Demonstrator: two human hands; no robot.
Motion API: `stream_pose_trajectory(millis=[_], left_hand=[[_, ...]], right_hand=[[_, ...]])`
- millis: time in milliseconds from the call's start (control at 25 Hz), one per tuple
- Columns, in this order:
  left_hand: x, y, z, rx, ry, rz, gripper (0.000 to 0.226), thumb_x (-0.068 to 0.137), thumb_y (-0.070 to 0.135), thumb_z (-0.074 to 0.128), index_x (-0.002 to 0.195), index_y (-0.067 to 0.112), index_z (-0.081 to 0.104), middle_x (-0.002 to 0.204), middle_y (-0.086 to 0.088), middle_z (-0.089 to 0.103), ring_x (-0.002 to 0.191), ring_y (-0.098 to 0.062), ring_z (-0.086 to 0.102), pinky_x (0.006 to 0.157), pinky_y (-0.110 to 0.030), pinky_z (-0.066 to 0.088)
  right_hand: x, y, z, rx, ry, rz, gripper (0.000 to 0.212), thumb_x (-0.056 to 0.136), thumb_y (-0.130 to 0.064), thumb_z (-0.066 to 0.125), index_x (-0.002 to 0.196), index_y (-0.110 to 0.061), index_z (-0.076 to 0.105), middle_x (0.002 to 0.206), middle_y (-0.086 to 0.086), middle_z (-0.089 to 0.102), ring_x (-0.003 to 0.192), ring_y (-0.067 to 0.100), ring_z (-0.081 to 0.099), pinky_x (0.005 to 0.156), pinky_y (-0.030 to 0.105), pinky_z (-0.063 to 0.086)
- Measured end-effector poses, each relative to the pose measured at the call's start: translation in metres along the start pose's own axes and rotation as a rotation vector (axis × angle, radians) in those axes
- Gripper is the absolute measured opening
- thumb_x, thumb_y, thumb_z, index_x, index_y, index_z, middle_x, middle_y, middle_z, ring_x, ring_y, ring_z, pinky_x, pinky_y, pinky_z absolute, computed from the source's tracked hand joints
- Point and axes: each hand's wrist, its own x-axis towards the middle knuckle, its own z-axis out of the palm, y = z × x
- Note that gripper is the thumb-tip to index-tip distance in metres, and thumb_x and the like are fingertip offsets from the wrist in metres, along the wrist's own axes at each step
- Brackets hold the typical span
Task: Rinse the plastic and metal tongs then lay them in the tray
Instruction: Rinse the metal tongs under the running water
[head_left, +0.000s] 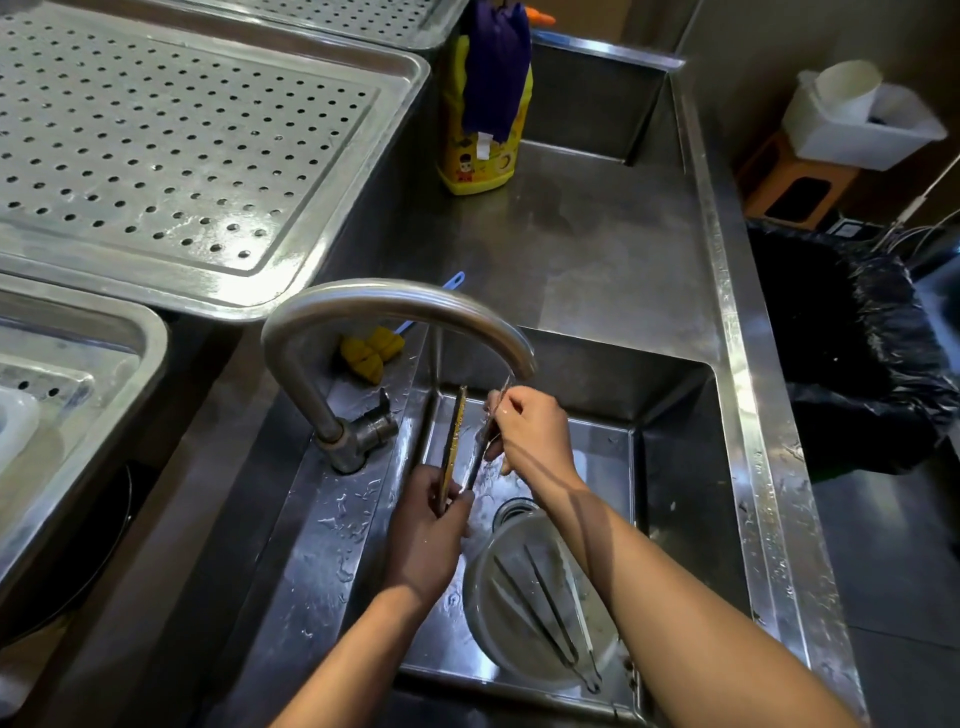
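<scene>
**Mia:** Where are the tongs?

**Ben:** The dark tongs (453, 436) with a yellow edge are up over the sink (675, 467), right under the tap (395, 301). Their two arms stand open and point up.

**Mia:** Who holds them?

**Ben:** The left hand (426, 535) is curled round the joined end at the bottom. The right hand (530, 431) pinches one arm near its tip, so I think it is rubbing that arm clean. I cannot make out the water itself, but there are wet drops all around.

**Mia:** Are there more tongs?

**Ben:** Yes. Some thin tongs (545, 613), which look like metal, lie in a bowl (467, 592) down in the sink, just below the hands.

**Mia:** And the tray?

**Ben:** The tray (156, 156) with little holes sits up to the left, well away from the hands. No tongs lie in it.

**Mia:** So how much is done?

**Ben:** Not much, I think. One pair is being rinsed. The thin ones come after, and then all must go in the tray.

**Mia:** Anything else?

**Ben:** A yellow soap bottle (478, 156), a yellow brush (371, 353) and a black bin bag (841, 353).
</scene>
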Motion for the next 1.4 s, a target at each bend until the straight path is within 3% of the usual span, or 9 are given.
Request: stream_pose_trajectory(millis=[120,320,480,600,680,800,1040,1240,1400], left_hand=[[0.002,-0.006,-0.004,-0.065,0.003,-0.027,0.024,0.091,0.009,0.064,0.083,0.031,0.06,0.065,0.0,0.063,0.051,-0.009,0.06,0.046,-0.018,0.046],[-0.004,-0.015,-0.01,-0.026,0.011,-0.056,0.027,0.082,0.027,0.064,0.101,0.047,0.066,0.075,0.01,0.071,0.059,-0.012,0.066,0.063,-0.039,0.058],[-0.009,-0.018,-0.013,0.07,0.064,0.049,0.043,0.086,0.016,0.066,0.092,0.059,0.067,0.077,0.018,0.066,0.068,0.0,0.062,0.068,-0.02,0.051],[-0.011,-0.014,-0.012,0.179,0.103,0.137,0.04,0.087,0.01,0.066,0.111,0.042,0.072,0.085,0.02,0.059,0.078,0.002,0.059,0.068,-0.005,0.039],[-0.013,-0.014,-0.014,0.237,0.114,0.193,0.044,0.088,0.007,0.066,0.128,0.026,0.068,0.093,0.014,0.056,0.084,-0.005,0.057,0.074,-0.007,0.039],[-0.019,-0.014,-0.016,0.326,0.083,0.281,0.051,0.09,0.015,0.061,0.139,0.029,0.058,0.101,0.011,0.051,0.083,-0.006,0.053,0.073,-0.015,0.039],[-0.033,-0.019,-0.021,0.478,0.054,0.381,0.059,0.085,0.029,0.041,0.142,0.025,0.056,0.11,0.002,0.06,0.092,-0.023,0.064,0.075,-0.042,0.054],[-0.037,-0.022,-0.021,0.499,0.073,0.402,0.055,0.086,0.021,0.044,0.139,0.02,0.06,0.109,0.0,0.062,0.09,-0.02,0.064,0.074,-0.036,0.054],[-0.03,-0.024,-0.024,0.456,0.056,0.37,0.055,0.082,0.015,0.049,0.135,0.021,0.063,0.106,0.003,0.061,0.089,-0.02,0.063,0.075,-0.036,0.053]], right_hand=[[-0.002,0.0,0.006,0.033,-0.123,0.03,0.019,0.088,-0.011,0.061,0.095,-0.029,0.063,0.079,0.011,0.07,0.058,0.019,0.066,0.043,0.029,0.051],[-0.004,0.004,0.012,0.141,-0.097,0.044,0.014,0.093,-0.018,0.06,0.084,-0.023,0.07,0.081,0.018,0.074,0.056,0.016,0.065,0.045,0.029,0.052],[-0.01,0.007,0.016,0.317,-0.211,0.083,0.04,0.084,0.004,0.058,0.08,-0.031,0.077,0.079,0.007,0.076,0.072,0.018,0.072,0.054,0.027,0.056],[-0.012,0.01,0.016,0.416,-0.191,0.1,0.04,0.084,0.007,0.052,0.09,-0.024,0.077,0.092,0.02,0.076,0.082,0.027,0.074,0.057,0.029,0.058],[-0.014,0.01,0.018,0.446,-0.207,0.09,0.04,0.083,0.013,0.052,0.101,-0.018,0.071,0.09,0.016,0.078,0.084,0.027,0.075,0.059,0.032,0.06],[-0.012,0.012,0.018,0.455,-0.154,0.088,0.029,0.09,0.01,0.052,0.104,-0.011,0.067,0.083,0.016,0.078,0.079,0.03,0.075,0.062,0.037,0.062],[-0.017,0.019,0.014,0.455,-0.09,0.153,0.021,0.096,0.001,0.049,0.097,-0.002,0.069,0.077,0.017,0.076,0.07,0.034,0.075,0.056,0.038,0.061],[-0.024,0.026,0.014,0.331,-0.094,0.137,0.019,0.094,-0.011,0.054,0.094,-0.008,0.072,0.077,0.02,0.075,0.067,0.028,0.075,0.052,0.033,0.059],[-0.014,0.022,0.01,0.355,-0.158,0.165,0.012,0.094,-0.003,0.057,0.096,-0.003,0.069,0.078,0.013,0.078,0.07,0.024,0.075,0.054,0.028,0.057]])
